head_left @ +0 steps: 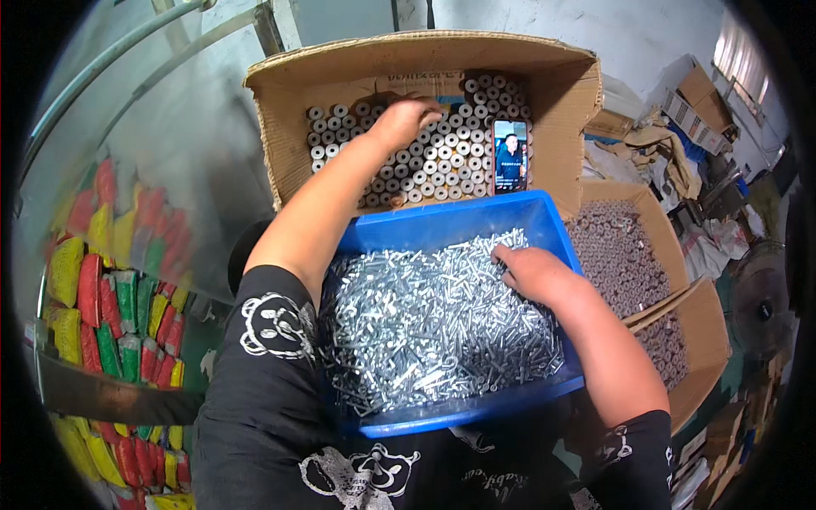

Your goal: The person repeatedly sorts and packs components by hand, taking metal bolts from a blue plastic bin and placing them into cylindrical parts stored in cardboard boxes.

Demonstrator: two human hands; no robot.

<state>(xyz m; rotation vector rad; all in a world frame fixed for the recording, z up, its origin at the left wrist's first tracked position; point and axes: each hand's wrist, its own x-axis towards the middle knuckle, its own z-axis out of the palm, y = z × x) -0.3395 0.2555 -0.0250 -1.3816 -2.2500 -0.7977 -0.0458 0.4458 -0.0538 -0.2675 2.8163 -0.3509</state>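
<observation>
A blue plastic bin [442, 223] sits on my lap, heaped with silver bolts [425, 323]. My right hand [525, 270] rests on the bolts at the bin's far right corner, fingers curled among them; whether it grips one is not visible. My left hand [403, 119] reaches forward into an open cardboard box [280, 144] and touches the top rows of upright metal sleeves [442, 161] packed side by side. Its fingertips press down on the pieces near the box's back flap.
A phone [510, 155] with a lit screen leans upright inside the cardboard box at its right. A second cardboard box [680, 255] of packed metal sleeves lies to the right. Coloured packets [127, 297] hang at the left. Cartons and clutter fill the far right floor.
</observation>
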